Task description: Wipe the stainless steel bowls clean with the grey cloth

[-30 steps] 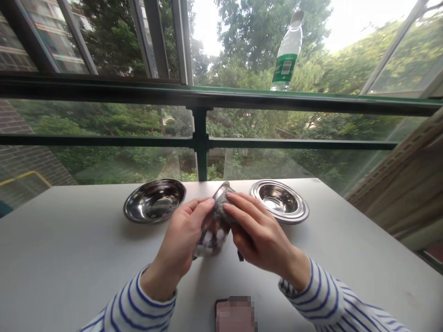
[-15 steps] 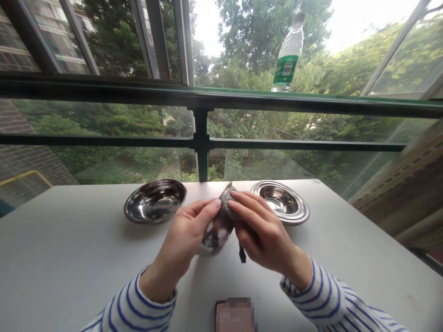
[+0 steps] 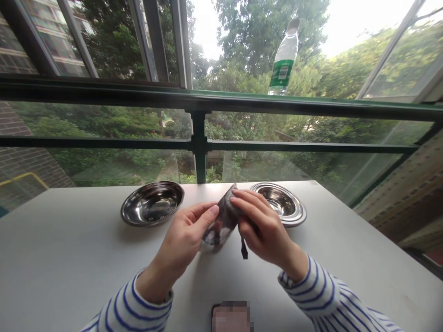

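"What's the room like?"

"A broad window (image 3: 238,55) full of trees, crossed by a dark green railing (image 3: 277,105). In front, a smooth white table (image 3: 86,258)."

"On it?"

"Two shiny metal bowls, well apart: a plain bowl (image 3: 152,205) on the left, a wide-rimmed bowl (image 3: 289,200) on the right."

"And the hands?"

"Between the bowls but nearer the person. The left hand (image 3: 188,235) pinches a tilted, shiny vessel (image 3: 218,230), its exact shape blurred. The right hand (image 3: 266,228), fingers curved, holds what looks like a grey cloth (image 3: 230,203) against it."

"Any brands?"

"A clear plastic bottle (image 3: 287,53) stands on or behind the railing; I can't tell which. The phone (image 3: 230,318) by the near edge is pixelated. The bottle's green label (image 3: 281,74) has a pale box, its lettering too small to read."

"Smallest thing?"

"A black strip (image 3: 244,249) dangling below the right hand."
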A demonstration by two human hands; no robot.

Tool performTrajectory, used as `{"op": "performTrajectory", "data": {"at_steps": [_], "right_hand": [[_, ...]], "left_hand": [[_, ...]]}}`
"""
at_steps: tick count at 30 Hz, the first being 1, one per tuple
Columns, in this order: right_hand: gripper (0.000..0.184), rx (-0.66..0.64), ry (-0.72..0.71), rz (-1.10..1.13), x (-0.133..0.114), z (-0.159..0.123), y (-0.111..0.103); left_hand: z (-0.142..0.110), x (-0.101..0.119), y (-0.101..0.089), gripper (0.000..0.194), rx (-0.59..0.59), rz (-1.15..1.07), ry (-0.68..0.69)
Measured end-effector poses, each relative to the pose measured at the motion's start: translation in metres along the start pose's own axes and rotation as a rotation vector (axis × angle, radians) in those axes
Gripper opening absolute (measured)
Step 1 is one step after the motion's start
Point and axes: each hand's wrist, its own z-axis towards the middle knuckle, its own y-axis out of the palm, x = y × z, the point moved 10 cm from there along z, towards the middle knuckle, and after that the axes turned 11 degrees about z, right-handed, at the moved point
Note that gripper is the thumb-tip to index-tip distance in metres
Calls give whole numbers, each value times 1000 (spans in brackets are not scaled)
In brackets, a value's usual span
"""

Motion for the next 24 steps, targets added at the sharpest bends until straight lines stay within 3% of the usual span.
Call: {"op": "performTrajectory", "data": {"at_steps": [2, 4, 8, 11, 13, 18, 20, 24], "right_hand": [[35, 60, 133, -6, 17, 0, -6], [34, 59, 169, -20, 21, -1, -6], [41, -52, -22, -61, -11, 0, 6], [46, -113, -120, -74, -29, -3, 14], [45, -121, -129, -60, -28, -3, 16], [33, 22, 119, -12, 12, -1, -2], [32, 50, 168, -5, 16, -1, -7], [40, -36, -37, -26, -17, 1, 1]], "left_hand": [[0, -4, -1, 23, 19, 5, -17], [0, -8, -6, 24, 68, 3, -41], [0, -11, -16, 27, 170, -5, -68], [2, -10, -9, 27, 109, -23, -61], [2, -8, -6, 27, 71, -5, -41], [1, -6, -5, 27, 52, 74, -35], [0, -6, -4, 27, 43, 80, -32], [0, -1, -4, 26, 38, 91, 19]]}}
